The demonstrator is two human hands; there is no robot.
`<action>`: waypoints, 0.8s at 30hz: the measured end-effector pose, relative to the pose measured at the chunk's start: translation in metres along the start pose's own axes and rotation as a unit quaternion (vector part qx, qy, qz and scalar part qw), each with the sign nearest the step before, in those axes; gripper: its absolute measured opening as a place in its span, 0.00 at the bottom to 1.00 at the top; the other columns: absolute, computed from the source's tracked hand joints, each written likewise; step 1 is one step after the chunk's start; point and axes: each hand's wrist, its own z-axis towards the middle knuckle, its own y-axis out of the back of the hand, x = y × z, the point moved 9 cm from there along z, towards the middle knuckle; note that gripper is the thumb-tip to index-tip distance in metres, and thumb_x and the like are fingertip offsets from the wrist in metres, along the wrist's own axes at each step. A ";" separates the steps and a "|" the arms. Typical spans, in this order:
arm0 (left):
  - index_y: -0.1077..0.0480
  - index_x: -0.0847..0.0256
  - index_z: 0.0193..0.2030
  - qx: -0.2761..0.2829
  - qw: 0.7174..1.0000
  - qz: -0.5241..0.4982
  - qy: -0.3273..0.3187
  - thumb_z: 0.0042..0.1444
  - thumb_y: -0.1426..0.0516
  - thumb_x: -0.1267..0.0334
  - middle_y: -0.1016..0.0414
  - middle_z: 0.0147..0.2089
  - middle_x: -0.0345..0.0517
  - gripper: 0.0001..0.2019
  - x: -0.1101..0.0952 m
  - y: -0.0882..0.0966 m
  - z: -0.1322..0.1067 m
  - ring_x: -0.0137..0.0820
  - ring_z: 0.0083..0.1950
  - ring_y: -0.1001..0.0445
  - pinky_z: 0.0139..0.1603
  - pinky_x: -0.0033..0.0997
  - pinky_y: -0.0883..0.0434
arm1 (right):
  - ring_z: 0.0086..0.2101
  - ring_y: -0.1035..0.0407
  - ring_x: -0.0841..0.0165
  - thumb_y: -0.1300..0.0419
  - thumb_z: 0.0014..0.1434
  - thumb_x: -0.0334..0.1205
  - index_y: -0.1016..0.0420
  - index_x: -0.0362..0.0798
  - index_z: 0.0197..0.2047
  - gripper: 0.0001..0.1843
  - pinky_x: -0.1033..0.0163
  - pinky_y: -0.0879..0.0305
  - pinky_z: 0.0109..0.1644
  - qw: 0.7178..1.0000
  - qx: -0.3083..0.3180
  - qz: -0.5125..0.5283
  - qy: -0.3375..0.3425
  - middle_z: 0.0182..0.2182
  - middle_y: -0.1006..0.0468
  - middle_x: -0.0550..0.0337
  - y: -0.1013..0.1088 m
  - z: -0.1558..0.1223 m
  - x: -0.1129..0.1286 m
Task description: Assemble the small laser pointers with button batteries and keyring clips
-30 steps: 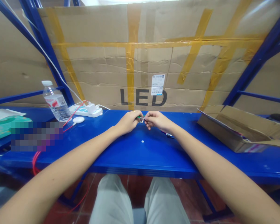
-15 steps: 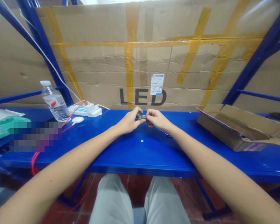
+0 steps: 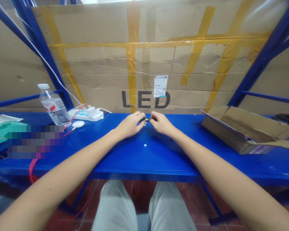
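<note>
**Two Hands Pinch Tiny Green Part at Blue Steel Workbench**

Seated at a glossy blue steel workbench, a person holds a small green-and-silver electronic part at top centre of the bench, its exact form too small to make out. The curled fingers of the left hand, one wearing a gold ring, grip it from the left, while the bent fingers of the right hand close on it from the right. A small dark item lies on the bench just beyond the right wrist, and a white dot marks the blue surface below the hands.

To the left stand a clear plastic water bottle and a white power strip, with a red wire running nearby and a white oval device beside it. A mint-green packet sits at far left, next to a pixelated patch that hides what lies there. At right rests a shallow open cardboard box. Behind the bench, a taped brown cardboard sheet printed "LED" fills the upper frame. Grey trousers show at bottom centre.
</note>
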 end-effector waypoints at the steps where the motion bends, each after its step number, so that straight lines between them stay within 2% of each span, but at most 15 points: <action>1: 0.31 0.59 0.44 -0.003 1.000 0.008 -0.003 0.64 0.49 0.63 0.28 0.40 0.49 0.07 -0.001 0.000 0.000 0.37 0.43 0.27 0.47 0.38 0.30 | 0.28 0.41 0.69 0.49 0.55 0.34 0.42 0.50 0.27 0.06 0.64 0.48 0.33 1.000 0.001 -0.012 0.003 0.23 0.35 0.64 0.000 -0.001 0.001; 7: 0.28 0.60 0.43 -0.024 0.998 0.052 0.003 0.64 0.48 0.62 0.26 0.39 0.49 0.09 -0.001 0.001 -0.002 0.36 0.41 0.25 0.45 0.36 0.29 | 0.30 0.37 0.67 0.50 0.58 0.33 0.39 0.50 0.30 0.04 0.63 0.46 0.35 0.998 0.023 -0.059 0.018 0.26 0.30 0.61 -0.001 -0.005 0.011; 11: 0.27 0.61 0.44 -0.027 0.998 0.050 0.035 0.63 0.46 0.62 0.24 0.41 0.50 0.09 0.009 0.002 -0.001 0.38 0.43 0.25 0.45 0.38 0.29 | 0.29 0.36 0.67 0.48 0.58 0.34 0.38 0.49 0.30 0.05 0.63 0.43 0.35 0.999 0.008 -0.032 0.002 0.26 0.29 0.60 0.003 -0.004 0.009; 15: 0.26 0.60 0.43 -0.041 0.993 -0.076 0.087 0.60 0.42 0.61 0.21 0.41 0.47 0.07 0.027 0.008 0.000 0.35 0.41 0.25 0.44 0.37 0.29 | 0.27 0.33 0.69 0.47 0.59 0.33 0.35 0.48 0.35 0.02 0.64 0.38 0.32 0.991 0.033 0.089 -0.094 0.26 0.27 0.60 0.001 -0.002 -0.013; 18: 0.26 0.61 0.40 -0.069 0.966 -0.201 0.145 0.56 0.37 0.58 0.21 0.36 0.44 0.10 0.045 0.012 -0.001 0.32 0.35 0.26 0.39 0.34 0.29 | 0.25 0.31 0.69 0.45 0.61 0.33 0.33 0.47 0.42 0.05 0.64 0.34 0.29 0.967 0.075 0.181 -0.161 0.27 0.25 0.60 -0.007 -0.004 -0.023; 21: 0.25 0.63 0.39 -0.076 0.943 -0.272 0.176 0.54 0.36 0.57 0.22 0.32 0.43 0.11 0.053 0.011 -0.003 0.31 0.32 0.27 0.36 0.33 0.29 | 0.27 0.28 0.68 0.42 0.62 0.36 0.30 0.45 0.45 0.08 0.63 0.30 0.31 0.952 0.110 0.234 -0.164 0.27 0.23 0.58 -0.013 -0.006 -0.017; 24: 0.23 0.62 0.37 -0.076 0.944 -0.278 0.163 0.53 0.36 0.57 0.22 0.34 0.44 0.10 0.047 0.011 -0.001 0.33 0.36 0.25 0.39 0.35 0.28 | 0.32 0.25 0.68 0.40 0.63 0.42 0.26 0.44 0.42 0.10 0.62 0.28 0.38 0.932 0.152 0.301 -0.134 0.33 0.20 0.53 -0.022 -0.010 -0.005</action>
